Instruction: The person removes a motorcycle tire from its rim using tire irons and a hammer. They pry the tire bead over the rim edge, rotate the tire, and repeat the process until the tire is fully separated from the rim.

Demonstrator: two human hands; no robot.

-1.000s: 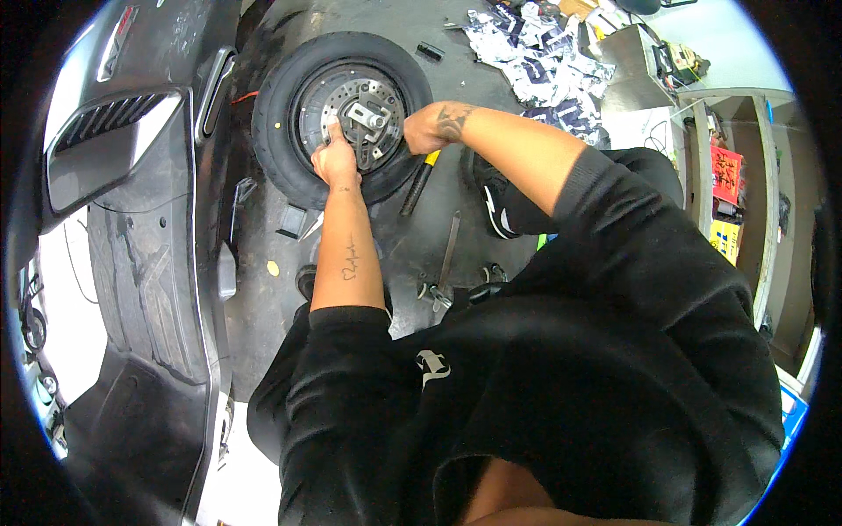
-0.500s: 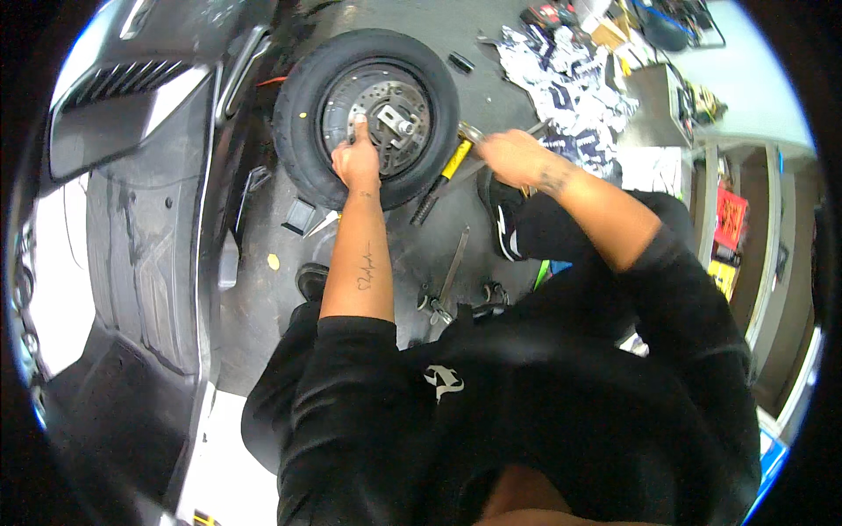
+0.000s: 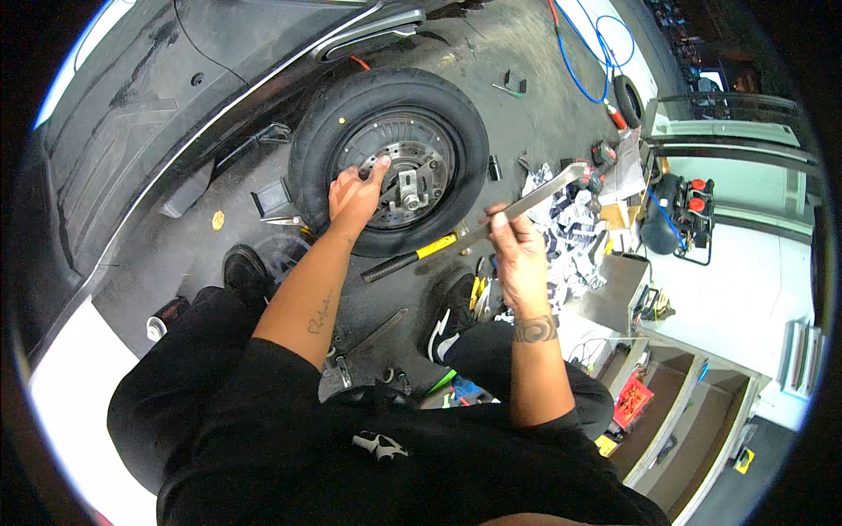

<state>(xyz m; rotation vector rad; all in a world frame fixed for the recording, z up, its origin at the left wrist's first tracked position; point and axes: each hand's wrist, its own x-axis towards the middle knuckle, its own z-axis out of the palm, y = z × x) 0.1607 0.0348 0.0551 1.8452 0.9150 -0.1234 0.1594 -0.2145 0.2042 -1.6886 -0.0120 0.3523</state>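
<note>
A black tyre (image 3: 320, 140) with a metal wheel hub and drilled disc (image 3: 405, 152) lies flat on the floor in front of me. My left hand (image 3: 355, 197) rests on the inner part of this wheel, thumb stretched over the disc and fingers curled at the rim. To the right of the tyre, my right hand (image 3: 517, 250) is closed around a long flat metal bar (image 3: 545, 191). The bar slants up to the right, its upper end in the air. Below it on the floor lies a tool with a yellow and black handle (image 3: 412, 257).
A dark car panel (image 3: 140, 158) curves along the left. Crumpled patterned cloth (image 3: 574, 232) lies right of the tyre, with an air compressor (image 3: 675, 223) beyond it. Another flat bar (image 3: 377, 333) lies near my feet. A shelf unit (image 3: 680, 421) stands at lower right.
My view has swung so more of the right side shows. The right hand has turned and lifted, and the bar now shows plainly. My left hand stays on the wheel.
</note>
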